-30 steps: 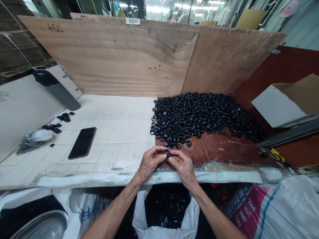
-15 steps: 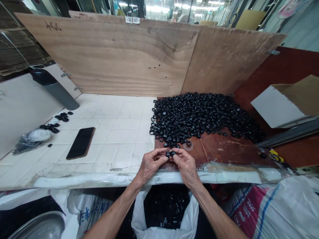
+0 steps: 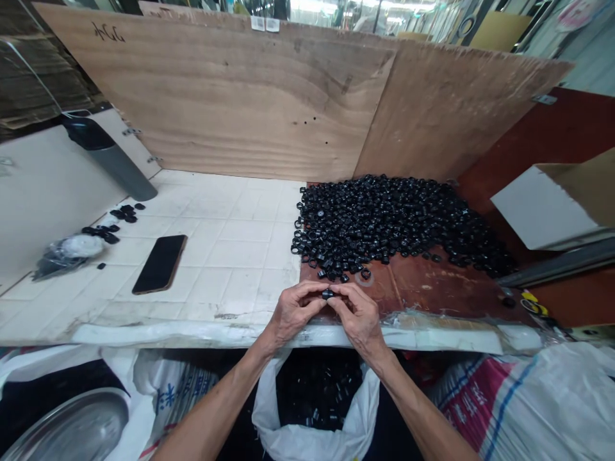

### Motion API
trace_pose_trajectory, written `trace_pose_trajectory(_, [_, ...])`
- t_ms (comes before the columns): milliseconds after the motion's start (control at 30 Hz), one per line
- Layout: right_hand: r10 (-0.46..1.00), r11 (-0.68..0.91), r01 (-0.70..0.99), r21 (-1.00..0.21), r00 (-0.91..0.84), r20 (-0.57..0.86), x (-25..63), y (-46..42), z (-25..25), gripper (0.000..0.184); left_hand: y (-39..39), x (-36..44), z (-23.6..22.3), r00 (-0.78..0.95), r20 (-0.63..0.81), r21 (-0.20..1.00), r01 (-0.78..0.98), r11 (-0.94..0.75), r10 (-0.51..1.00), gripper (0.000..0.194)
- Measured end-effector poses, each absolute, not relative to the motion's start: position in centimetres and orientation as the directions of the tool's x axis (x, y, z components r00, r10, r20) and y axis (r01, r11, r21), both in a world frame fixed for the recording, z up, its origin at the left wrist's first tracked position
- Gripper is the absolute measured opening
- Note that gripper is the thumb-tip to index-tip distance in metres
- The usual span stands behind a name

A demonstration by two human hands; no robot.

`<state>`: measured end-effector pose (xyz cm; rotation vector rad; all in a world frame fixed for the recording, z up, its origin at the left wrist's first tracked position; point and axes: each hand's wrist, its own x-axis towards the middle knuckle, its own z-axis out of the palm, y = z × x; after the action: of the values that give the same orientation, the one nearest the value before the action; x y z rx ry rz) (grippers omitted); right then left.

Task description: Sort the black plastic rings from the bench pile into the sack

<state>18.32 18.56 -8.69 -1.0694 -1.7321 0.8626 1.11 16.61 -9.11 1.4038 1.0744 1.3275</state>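
Observation:
Between the fingertips of both hands is a small black plastic part (image 3: 327, 294), held just above the table's front area. My left hand (image 3: 296, 310) pinches it from the left, and my right hand (image 3: 358, 315) pinches it from the right. Fingertips cover much of the part, so its exact shape is hard to make out. Behind the hands spreads a heap of black ring-shaped plastic parts (image 3: 384, 218). Below the table edge, between my forearms, an open white sack (image 3: 312, 442) holds many more small black pieces.
To the left lie a phone (image 3: 160, 264), a clear plastic bag (image 3: 70, 253) and several black bits. A grey bottle (image 3: 120, 166) leans on the side board. A wooden panel (image 3: 230, 102) closes the back. At right are a cardboard box (image 3: 542, 205) and yellow-handled scissors (image 3: 535, 305).
The two black pieces, seen slightly apart before, are now brought together into one between my fingertips. My hands have drawn closer, and the view has shifted slightly.

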Motion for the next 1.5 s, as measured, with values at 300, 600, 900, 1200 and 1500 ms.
trace_pose_trajectory(300, [0.893,0.427,0.361,-0.829,-0.313,0.323,19.1,18.0,-8.5,0.022,16.6,1.2,-9.1,0.087,0.314,0.945,0.071,-0.321,0.945,0.023])
trace_pose_trajectory(600, [0.891,0.448,0.463,-0.765,-0.307,0.336,19.9,17.9,-8.9,0.018,16.6,1.4,-9.1,0.106,0.263,0.956,0.106,-0.274,0.959,0.024])
trace_pose_trajectory(900, [0.899,0.423,0.405,-0.810,-0.302,0.318,19.5,17.6,-8.9,0.017,16.5,1.3,-9.1,0.102,0.248,0.954,0.150,-0.261,0.964,0.023])
trace_pose_trajectory(1200, [0.942,0.313,0.373,-0.873,-0.236,0.237,19.5,17.0,-9.2,0.015,16.5,1.2,-8.7,0.111,0.263,0.945,0.168,-0.279,0.958,0.021])
trace_pose_trajectory(1500, [0.967,0.216,0.348,-0.912,-0.207,0.150,18.9,17.3,-8.6,0.014,16.6,1.3,-9.3,0.143,0.316,0.929,0.156,-0.336,0.938,0.022])
